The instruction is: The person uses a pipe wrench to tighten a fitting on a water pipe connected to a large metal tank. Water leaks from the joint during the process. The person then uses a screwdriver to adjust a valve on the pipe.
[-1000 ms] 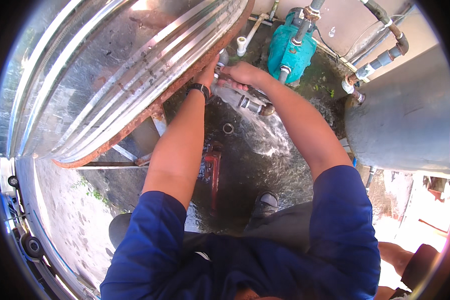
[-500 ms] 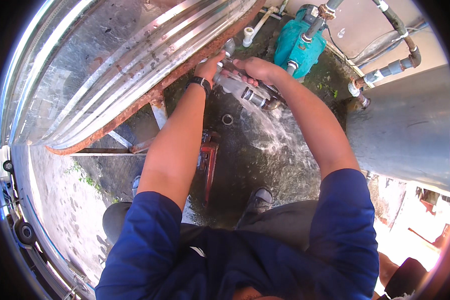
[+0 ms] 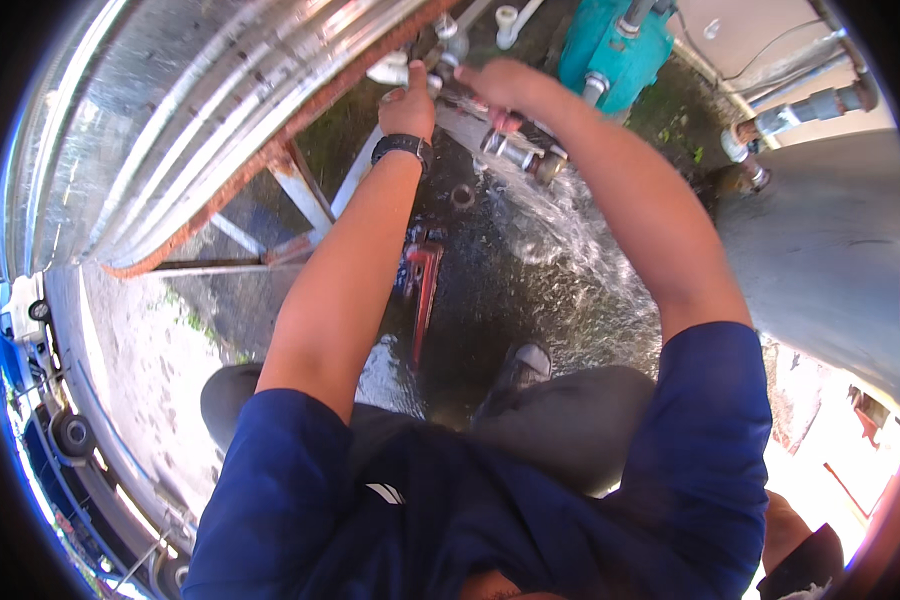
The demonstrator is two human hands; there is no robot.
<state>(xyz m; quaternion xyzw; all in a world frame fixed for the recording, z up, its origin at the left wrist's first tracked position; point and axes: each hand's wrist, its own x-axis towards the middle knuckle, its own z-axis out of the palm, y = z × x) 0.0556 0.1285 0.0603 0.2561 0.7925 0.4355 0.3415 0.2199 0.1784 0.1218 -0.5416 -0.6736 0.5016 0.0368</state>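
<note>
Water gushes from a pipe joint between my hands, under the rusty edge of a metal tank. My left hand, with a black watch on its wrist, is closed at the left side of the joint, beside a short white pipe. From the right, my right hand curls over the wet pipe, its lower fingers partly hidden. Below that hand, a pipe piece with a metal collar ends in a brownish elbow. A red pipe wrench lies on the wet ground below my hands.
A teal pump with pipes stands at the far right. The corrugated metal tank on a rusty frame fills the upper left. A grey metal tank is on the right. A ring lies on the soaked ground.
Both hands sit higher in the view, and the surroundings have shifted with the head's movement. My left hand has turned, with its thumb now pointing up. Water keeps spraying.
</note>
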